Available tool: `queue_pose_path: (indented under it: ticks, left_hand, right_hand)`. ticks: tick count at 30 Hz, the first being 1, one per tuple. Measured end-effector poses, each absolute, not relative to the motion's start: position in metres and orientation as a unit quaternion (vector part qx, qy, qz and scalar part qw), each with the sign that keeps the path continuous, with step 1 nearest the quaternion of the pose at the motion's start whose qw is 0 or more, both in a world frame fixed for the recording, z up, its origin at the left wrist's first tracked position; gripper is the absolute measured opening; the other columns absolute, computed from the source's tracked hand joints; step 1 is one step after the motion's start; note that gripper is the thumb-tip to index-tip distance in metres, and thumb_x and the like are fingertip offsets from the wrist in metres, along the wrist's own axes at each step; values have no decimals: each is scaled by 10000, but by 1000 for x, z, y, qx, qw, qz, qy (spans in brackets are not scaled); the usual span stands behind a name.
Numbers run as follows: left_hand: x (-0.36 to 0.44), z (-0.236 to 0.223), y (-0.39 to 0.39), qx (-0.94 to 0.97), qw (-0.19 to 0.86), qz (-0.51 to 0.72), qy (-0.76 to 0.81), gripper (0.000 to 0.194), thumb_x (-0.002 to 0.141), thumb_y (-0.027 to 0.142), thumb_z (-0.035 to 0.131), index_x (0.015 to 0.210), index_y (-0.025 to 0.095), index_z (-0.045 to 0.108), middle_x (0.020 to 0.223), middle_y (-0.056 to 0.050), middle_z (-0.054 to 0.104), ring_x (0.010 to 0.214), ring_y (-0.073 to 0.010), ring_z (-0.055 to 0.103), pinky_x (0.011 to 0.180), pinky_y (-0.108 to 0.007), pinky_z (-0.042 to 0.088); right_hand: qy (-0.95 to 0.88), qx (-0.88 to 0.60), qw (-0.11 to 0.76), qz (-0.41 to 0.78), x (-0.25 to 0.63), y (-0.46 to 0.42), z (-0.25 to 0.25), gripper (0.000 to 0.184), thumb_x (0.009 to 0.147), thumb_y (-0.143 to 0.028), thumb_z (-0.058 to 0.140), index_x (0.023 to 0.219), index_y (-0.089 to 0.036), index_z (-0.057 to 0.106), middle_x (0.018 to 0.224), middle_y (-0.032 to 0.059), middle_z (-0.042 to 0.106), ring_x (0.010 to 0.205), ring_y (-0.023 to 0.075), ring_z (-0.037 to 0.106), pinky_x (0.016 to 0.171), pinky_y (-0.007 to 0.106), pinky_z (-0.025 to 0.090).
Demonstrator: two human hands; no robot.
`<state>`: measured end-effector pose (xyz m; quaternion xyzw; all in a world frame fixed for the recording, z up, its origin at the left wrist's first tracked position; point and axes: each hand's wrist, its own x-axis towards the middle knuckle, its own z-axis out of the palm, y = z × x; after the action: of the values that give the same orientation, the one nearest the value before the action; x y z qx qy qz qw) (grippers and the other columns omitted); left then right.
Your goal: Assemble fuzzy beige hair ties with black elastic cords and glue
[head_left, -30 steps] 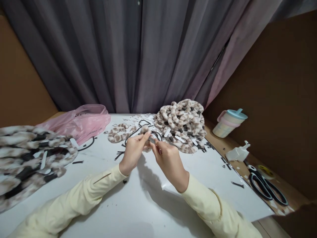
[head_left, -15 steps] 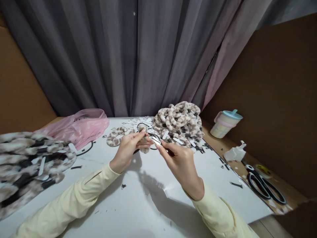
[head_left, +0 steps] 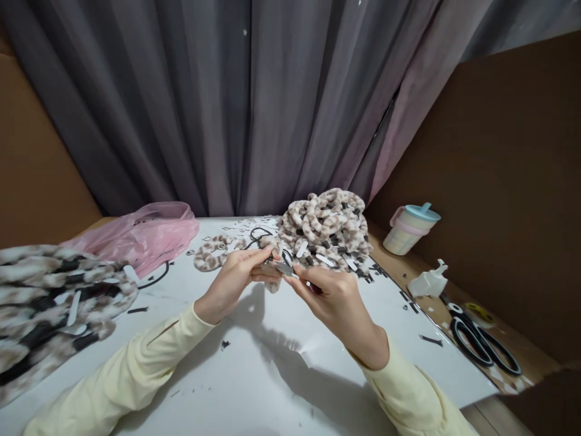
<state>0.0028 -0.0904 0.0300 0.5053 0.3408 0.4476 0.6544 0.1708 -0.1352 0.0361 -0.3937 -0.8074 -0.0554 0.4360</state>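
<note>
My left hand (head_left: pixel 233 281) is closed, pinching a furry brown-and-white plush strap (head_left: pixel 272 286) above the table. A black cord loop (head_left: pixel 261 233) shows just behind these fingers. My right hand (head_left: pixel 333 297) is closed on a small shiny metal tool (head_left: pixel 285 267) with a flat blade-like part; its exact kind cannot be made out. The tool's tip meets the strap beside my left fingertips, and the contact point is partly hidden. Behind my left hand lies a curled plush strap (head_left: pixel 211 254) of the same fur.
Plush straps pile up at the back right (head_left: pixel 324 221) and in another heap at the left (head_left: pixel 40 303). A pink plastic bag (head_left: pixel 154 233) lies behind the left heap. At the right stand a lidded cup (head_left: pixel 411 229), a white bottle (head_left: pixel 428 281) and large scissors (head_left: pixel 485 342). Black scraps dot the table.
The metal tool has turned between my right fingers, its face now duller grey. Both hands are slightly lower in view, still close together at the strap.
</note>
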Motion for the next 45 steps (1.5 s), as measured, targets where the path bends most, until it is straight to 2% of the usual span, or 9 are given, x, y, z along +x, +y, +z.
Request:
queue_pose_path:
  ticks: [18, 23, 25, 28, 32, 36, 38, 42, 45]
  left_hand:
    - [5, 22, -89, 500, 667, 424, 353, 315, 771, 397, 616, 812, 94, 693, 696, -99, 712, 656, -182, 676, 675, -262, 523]
    - [-2, 28, -83, 643, 558, 330, 408, 335, 756, 426, 585, 613, 129, 649, 559, -65, 665, 448, -147, 594, 480, -218, 438]
    - [-3, 28, -85, 700, 497, 280, 431, 326, 756, 412, 564, 581, 145, 629, 489, -25, 624, 344, -104, 477, 416, -203, 361]
    - [-2, 26, -91, 754, 411, 242, 451, 317, 755, 377, 542, 532, 158, 594, 430, 13, 555, 364, -97, 421, 405, -197, 282]
    - [3, 19, -104, 811, 328, 223, 429, 286, 765, 339, 515, 548, 164, 581, 441, 39, 475, 421, -95, 396, 425, -206, 215]
    - [6, 13, -115, 864, 260, 168, 398, 184, 790, 318, 515, 779, 165, 616, 649, -8, 592, 571, -147, 519, 527, -224, 318]
    - [6, 10, -119, 882, 237, 170, 370, 191, 834, 301, 473, 921, 171, 582, 811, -47, 626, 702, -184, 567, 622, -255, 381]
    - [7, 3, -124, 902, 193, 206, 328, 186, 905, 278, 383, 1022, 172, 481, 937, -84, 607, 811, -203, 583, 677, -303, 441]
    - [7, -2, -122, 927, 110, 230, 275, 188, 934, 286, 344, 960, 166, 485, 859, -73, 608, 747, -186, 586, 623, -290, 458]
  right_hand:
    - [-809, -412, 417, -49, 165, -131, 27, 356, 918, -271, 440, 595, -156, 532, 495, 0, 516, 433, 81, 412, 466, 208, 293]
    - [-815, -491, 295, 89, 209, -118, 16, 371, 869, -418, 507, 623, -148, 574, 488, -18, 501, 436, 82, 413, 465, 196, 300]
    - [-803, -541, 233, 97, 237, -111, 1, 396, 869, -429, 492, 606, -147, 581, 503, -10, 514, 449, 91, 432, 470, 201, 307]
    - [-799, -557, 207, 92, 271, -106, -29, 416, 840, -448, 520, 572, -140, 602, 523, 12, 518, 472, 119, 460, 473, 224, 336]
    - [-789, -570, 211, 87, 289, -109, -54, 355, 838, -453, 517, 839, -141, 686, 740, 82, 601, 643, 183, 566, 578, 286, 449]
    - [-775, -579, 238, 88, 274, -122, -39, 377, 809, -451, 570, 1016, -147, 654, 998, 149, 618, 923, 267, 579, 785, 395, 474]
    - [-770, -558, 276, 141, 256, -129, -21, 342, 869, -420, 503, 1095, -189, 615, 1109, 124, 602, 1013, 239, 565, 852, 375, 462]
    - [-780, -446, 296, 325, 222, -139, 7, 290, 895, -401, 475, 1075, -221, 613, 1108, 67, 620, 1017, 185, 575, 871, 304, 460]
    - [-767, -385, 270, 437, 210, -137, 8, 298, 904, -403, 455, 1067, -199, 599, 1065, 54, 631, 975, 165, 583, 844, 282, 464]
